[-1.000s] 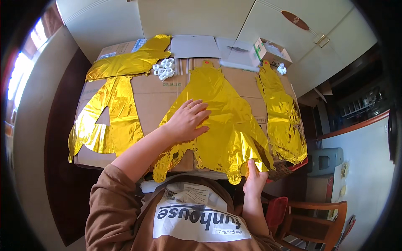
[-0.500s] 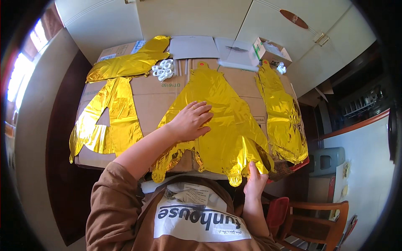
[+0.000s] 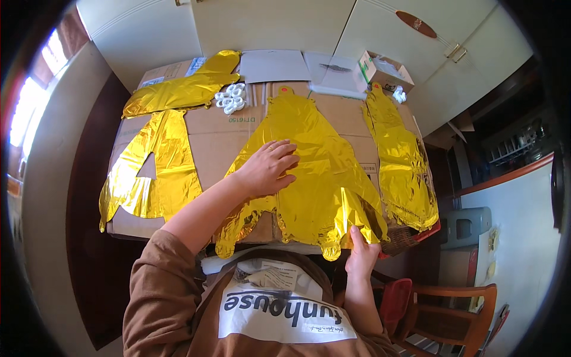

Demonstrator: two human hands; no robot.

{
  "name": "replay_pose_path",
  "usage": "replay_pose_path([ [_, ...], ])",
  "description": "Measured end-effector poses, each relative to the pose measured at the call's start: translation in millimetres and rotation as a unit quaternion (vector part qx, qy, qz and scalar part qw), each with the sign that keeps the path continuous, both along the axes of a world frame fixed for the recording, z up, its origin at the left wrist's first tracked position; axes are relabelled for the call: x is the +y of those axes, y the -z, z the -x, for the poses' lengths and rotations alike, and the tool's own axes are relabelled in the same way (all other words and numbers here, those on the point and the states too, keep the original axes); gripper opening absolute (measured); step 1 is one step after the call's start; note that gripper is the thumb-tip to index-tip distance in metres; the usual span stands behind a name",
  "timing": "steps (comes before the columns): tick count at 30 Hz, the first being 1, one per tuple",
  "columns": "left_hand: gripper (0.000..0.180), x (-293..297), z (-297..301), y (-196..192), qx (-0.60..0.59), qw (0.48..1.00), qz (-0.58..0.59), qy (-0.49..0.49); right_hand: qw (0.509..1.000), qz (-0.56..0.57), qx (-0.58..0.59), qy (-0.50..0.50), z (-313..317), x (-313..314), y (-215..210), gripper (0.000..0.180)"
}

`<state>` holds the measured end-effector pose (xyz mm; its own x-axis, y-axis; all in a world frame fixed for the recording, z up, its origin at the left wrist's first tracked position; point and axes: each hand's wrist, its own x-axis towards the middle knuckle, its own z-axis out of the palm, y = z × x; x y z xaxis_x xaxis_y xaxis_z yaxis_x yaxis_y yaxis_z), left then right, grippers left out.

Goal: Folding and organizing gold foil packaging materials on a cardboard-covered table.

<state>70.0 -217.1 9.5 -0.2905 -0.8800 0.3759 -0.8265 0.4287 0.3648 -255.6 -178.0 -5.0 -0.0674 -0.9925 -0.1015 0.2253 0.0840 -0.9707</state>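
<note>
A large flat gold foil balloon (image 3: 309, 160), wide at the near end and narrow at the far end, lies in front of me on the cardboard-covered table. My left hand (image 3: 269, 168) rests on its left side, palm down, fingers stretched out. At the near right corner my right hand (image 3: 361, 253) pinches the foil's edge between thumb and fingers, the fingers partly hidden beneath. The foil there is lifted and creased. To the left lies an A-shaped gold foil balloon (image 3: 175, 163), and to the right another long gold foil balloon (image 3: 398, 157).
More gold foil (image 3: 172, 95) lies at the far left, beside a pile of white rings (image 3: 231, 99). White sheets (image 3: 275, 65) and an opened small box (image 3: 385, 72) line the back, below pale cabinets (image 3: 267, 24). A wooden chair (image 3: 449, 291) stands at the near right.
My left hand has slid very slightly left and away from me on the foil. My right hand and the pinched corner have risen a little.
</note>
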Motion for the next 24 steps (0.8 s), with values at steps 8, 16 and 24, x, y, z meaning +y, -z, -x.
replay_pose_path([
  [8,0.045,4,0,1,0.003,1.000,0.006,-0.007,1.000,0.000,-0.022,0.002,-3,0,-7,0.037],
  [16,0.046,7,4,0,0.005,1.000,0.005,-0.012,1.000,-0.005,-0.025,0.011,-1,0,-3,0.034],
  [24,0.045,11,5,-2,0.007,1.000,0.007,-0.016,0.999,0.006,-0.030,0.024,-3,2,0,0.032],
])
